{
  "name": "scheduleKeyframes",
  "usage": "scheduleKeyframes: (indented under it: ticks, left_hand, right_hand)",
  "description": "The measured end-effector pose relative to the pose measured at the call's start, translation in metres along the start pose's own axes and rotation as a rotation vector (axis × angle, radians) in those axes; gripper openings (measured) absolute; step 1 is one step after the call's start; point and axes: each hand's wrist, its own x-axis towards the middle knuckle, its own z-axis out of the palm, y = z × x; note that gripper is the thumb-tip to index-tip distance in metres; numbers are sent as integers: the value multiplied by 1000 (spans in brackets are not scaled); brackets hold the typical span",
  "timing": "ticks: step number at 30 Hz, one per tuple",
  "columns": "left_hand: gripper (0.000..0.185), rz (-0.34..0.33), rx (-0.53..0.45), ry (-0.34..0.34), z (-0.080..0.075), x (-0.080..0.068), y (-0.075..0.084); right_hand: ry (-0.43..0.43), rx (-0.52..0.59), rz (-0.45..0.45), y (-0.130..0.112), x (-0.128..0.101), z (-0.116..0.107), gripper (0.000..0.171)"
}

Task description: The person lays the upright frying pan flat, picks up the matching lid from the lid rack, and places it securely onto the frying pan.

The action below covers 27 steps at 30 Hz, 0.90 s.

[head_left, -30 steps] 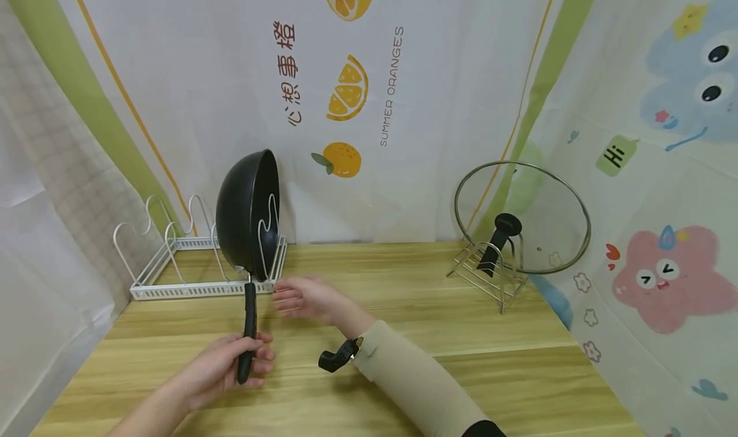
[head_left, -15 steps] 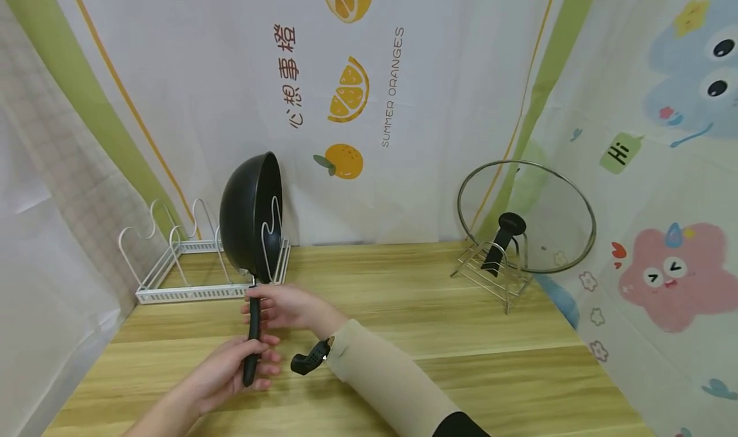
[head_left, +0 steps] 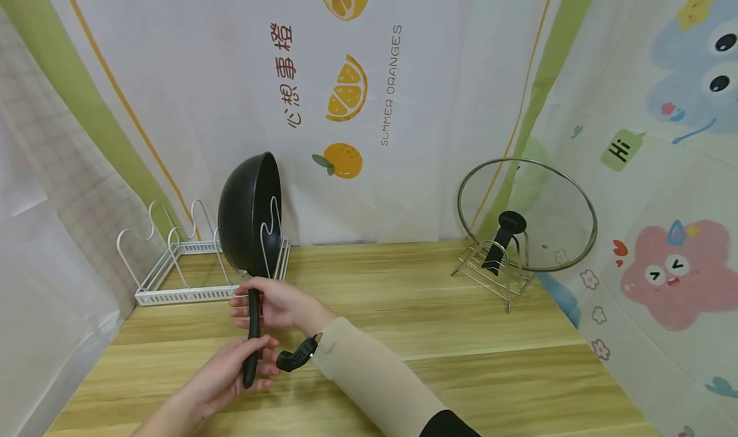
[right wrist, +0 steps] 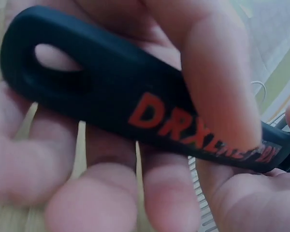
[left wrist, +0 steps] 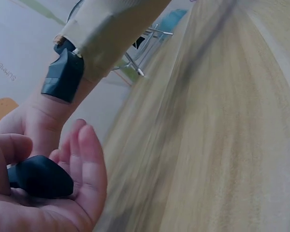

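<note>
A printed fabric backdrop (head_left: 403, 104) with orange slices and the words "SUMMER ORANGES" hangs behind a wooden tabletop (head_left: 403, 309). At the right rear of the tabletop a glass pot lid (head_left: 527, 214) with a black knob leans upright in a small metal lid stand (head_left: 490, 273). At the left rear sits a white wire pan rack (head_left: 173, 264), and a black frying pan (head_left: 250, 216) stands on edge in its rightmost slot, bowl facing right, with its long black handle (head_left: 252, 334) reaching toward the person. The left hand (head_left: 230, 376) curls around the lower end of the handle, fingers wrapped over it; the left wrist view shows the black grip (left wrist: 38, 176) lying in the palm. The right hand (head_left: 271, 302), in a beige sleeve with a wrist camera, grips the handle higher up, just below the pan. The right wrist view shows red lettering on the handle (right wrist: 135, 111) and a hanging hole at its end, with fingers beneath and a thumb pressed on top.
</note>
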Motion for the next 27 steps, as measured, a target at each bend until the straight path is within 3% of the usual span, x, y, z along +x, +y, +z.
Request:
scheduleKeyframes:
  ticks: [6, 14, 27]
  left_hand:
    - [30, -1, -1, 33, 1, 2, -2]
    - [43, -13, 143, 184, 6, 9, -7]
    - [56, 46, 251, 249, 13, 12, -14]
  right_hand:
    - [-34, 10, 25, -3, 0, -1, 32]
    - [-114, -4, 25, -2, 0, -4, 35]
    - [-168, 9, 27, -3, -1, -7, 38]
